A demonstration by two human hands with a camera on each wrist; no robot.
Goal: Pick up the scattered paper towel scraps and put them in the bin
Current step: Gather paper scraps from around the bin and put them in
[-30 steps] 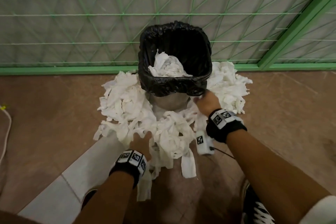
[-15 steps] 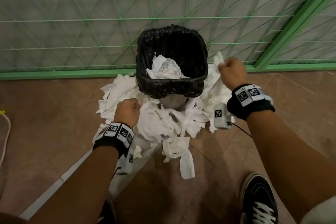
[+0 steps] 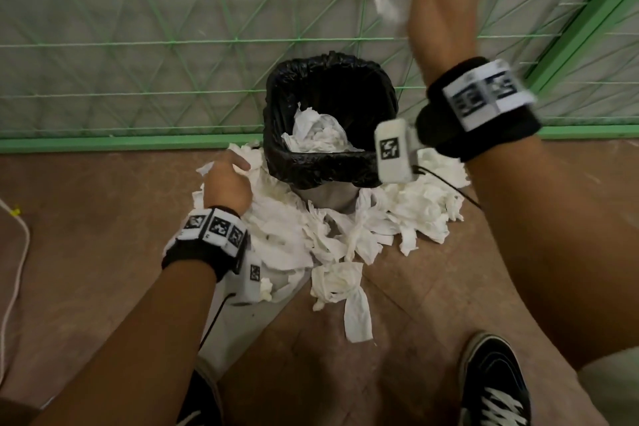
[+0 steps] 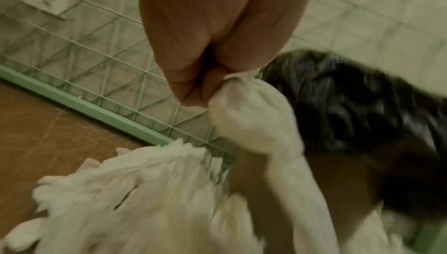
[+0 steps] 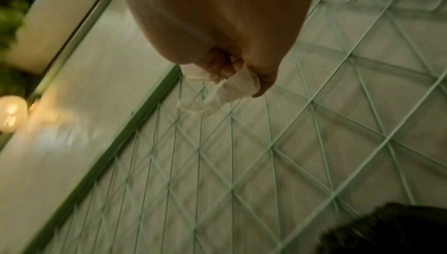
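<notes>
A black-lined bin [image 3: 328, 162] stands against a green mesh fence, with white paper towel [image 3: 320, 135] inside. White paper towel scraps [image 3: 304, 235] lie heaped on the floor around its base. My left hand [image 3: 228, 183] is low at the bin's left side, its fingers gripping a wad of scraps [image 4: 251, 120] that trails down to the heap. My right hand [image 3: 439, 0] is raised high, above and right of the bin, pinching a bunch of scraps [image 3: 392, 2] that hang from it; the same scraps [image 5: 229, 89] show blurred in the right wrist view.
The green mesh fence [image 3: 173, 45] and its green base rail [image 3: 121, 142] run right behind the bin. A white cord [image 3: 20, 252] lies on the brown floor at the far left. My black shoes [image 3: 494, 387] stand at the bottom edge.
My right hand has risen from the heap beside the bin to high above it, carrying scraps. My left hand moved from the front of the heap to the bin's left side.
</notes>
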